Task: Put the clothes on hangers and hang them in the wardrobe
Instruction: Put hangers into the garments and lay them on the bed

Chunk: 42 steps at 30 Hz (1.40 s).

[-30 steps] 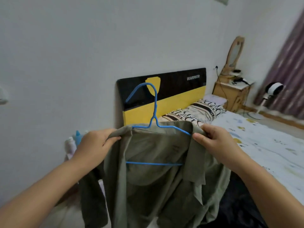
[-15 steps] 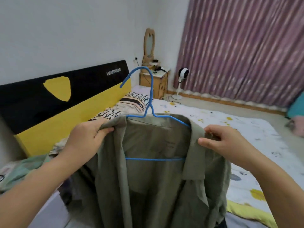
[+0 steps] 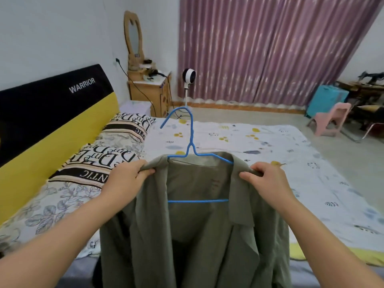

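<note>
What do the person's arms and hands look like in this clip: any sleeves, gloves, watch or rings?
Both forearms are bare as far as the frame shows, with no sleeve in view. The left hand and the right hand wear no gloves. No watch, bracelet or ring shows on either wrist or on the visible fingers. Fingernails are too small to judge.

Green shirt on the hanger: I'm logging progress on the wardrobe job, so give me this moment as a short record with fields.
garment: olive green shirt, front open, draped over the hanger
hanger: blue wire hanger, hook up, free of any rail
left hand: grips the shirt's left shoulder
right hand: grips the shirt's right shoulder
position: held up in the air in front of the bed
wardrobe: not in view
stage: shirt on hanger, not yet hung
</note>
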Tool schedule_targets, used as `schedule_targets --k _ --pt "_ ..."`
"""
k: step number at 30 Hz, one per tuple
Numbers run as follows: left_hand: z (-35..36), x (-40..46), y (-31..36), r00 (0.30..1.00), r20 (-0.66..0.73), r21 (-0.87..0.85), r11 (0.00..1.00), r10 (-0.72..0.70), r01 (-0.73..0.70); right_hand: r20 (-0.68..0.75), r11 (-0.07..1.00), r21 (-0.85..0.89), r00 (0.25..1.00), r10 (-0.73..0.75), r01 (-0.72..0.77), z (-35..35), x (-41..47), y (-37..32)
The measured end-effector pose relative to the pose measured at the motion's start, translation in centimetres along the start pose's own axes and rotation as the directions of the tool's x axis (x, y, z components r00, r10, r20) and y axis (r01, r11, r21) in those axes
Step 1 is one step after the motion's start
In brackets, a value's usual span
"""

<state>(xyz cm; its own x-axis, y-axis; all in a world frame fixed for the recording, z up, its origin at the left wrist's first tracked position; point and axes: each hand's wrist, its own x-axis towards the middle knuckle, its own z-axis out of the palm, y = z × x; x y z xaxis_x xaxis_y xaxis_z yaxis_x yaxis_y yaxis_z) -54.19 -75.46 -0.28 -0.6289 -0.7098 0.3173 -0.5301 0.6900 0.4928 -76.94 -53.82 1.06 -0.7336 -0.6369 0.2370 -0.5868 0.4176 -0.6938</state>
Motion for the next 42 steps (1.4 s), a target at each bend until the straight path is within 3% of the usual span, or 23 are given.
schedule_targets --k 6,12,18,23,29,31,34,37,40,42 --pt "6.4 6.2 -1.8 0.992 0.076 0.1 0.991 -0.101 0.093 -0.009 0.996 0.036 0.996 0.084 -0.084 4.8 7.2 3.9" --pt "14.7 12.9 -4.2 0.975 0.083 0.224 0.957 -0.205 0.182 0.075 0.987 0.049 0.986 0.15 -0.154 10.6 16.5 9.3" --pt "25.6 15.9 -8.5 0.923 0.185 0.338 0.904 -0.338 0.263 0.148 0.97 0.015 0.96 0.239 -0.243 19.2 25.3 16.6" --pt "34.1 15.3 -12.2 0.804 0.433 0.456 0.869 -0.407 0.194 0.225 0.948 -0.043 0.921 0.317 -0.315 27.4 29.6 22.8" --pt "42.7 15.3 -16.3 0.646 0.606 0.483 0.86 -0.465 0.166 0.324 0.908 -0.121 0.848 0.418 -0.402 36.3 31.5 28.6" --pt "44.9 15.5 -17.3 0.596 0.646 0.488 0.859 -0.476 0.157 0.313 0.916 -0.147 0.861 0.4 -0.372 38.4 31.0 29.7" --pt "47.7 15.6 -18.4 0.546 0.675 0.496 0.853 -0.496 0.162 0.349 0.915 -0.327 0.87 0.349 -0.236 40.4 28.0 29.6" --pt "49.5 15.4 -19.3 0.533 0.675 0.5 0.847 -0.51 0.177 0.468 0.845 -0.532 0.813 0.347 -0.054 42.0 23.0 29.2" --pt "50.5 15.7 -20.2 0.522 0.678 0.497 0.846 -0.517 0.193 0.519 0.835 -0.551 0.78 0.35 -0.008 43.5 20.9 31.2" --pt "51.0 16.3 -20.8 0.502 0.69 0.491 0.847 -0.522 0.205 0.611 0.818 -0.573 0.692 0.385 0.049 44.4 21.7 32.8"
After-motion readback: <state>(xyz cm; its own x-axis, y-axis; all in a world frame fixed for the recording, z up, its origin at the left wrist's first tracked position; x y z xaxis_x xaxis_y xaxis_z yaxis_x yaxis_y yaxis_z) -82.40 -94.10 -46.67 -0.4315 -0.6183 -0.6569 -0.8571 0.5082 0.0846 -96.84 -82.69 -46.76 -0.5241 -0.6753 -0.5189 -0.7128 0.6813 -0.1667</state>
